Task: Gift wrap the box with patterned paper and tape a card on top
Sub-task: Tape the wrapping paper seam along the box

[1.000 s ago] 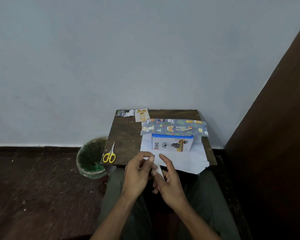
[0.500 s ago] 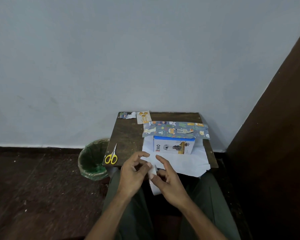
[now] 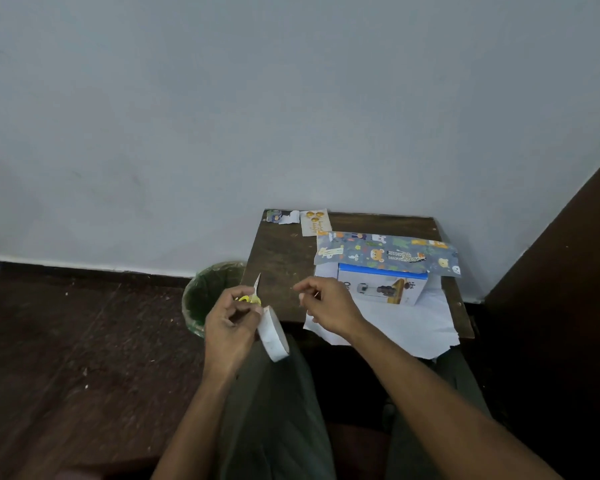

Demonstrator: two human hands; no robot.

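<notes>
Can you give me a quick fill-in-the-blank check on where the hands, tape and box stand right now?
1. The left hand holds the roll of ____, with the scissors just beyond its fingers.
2. The box stands on the ____ side of the paper, which faces up.
3. The patterned flap of the paper lies over the box's ____.
4. The bin beside the table is ____ in colour.

Missing words: tape; white; top; green
</notes>
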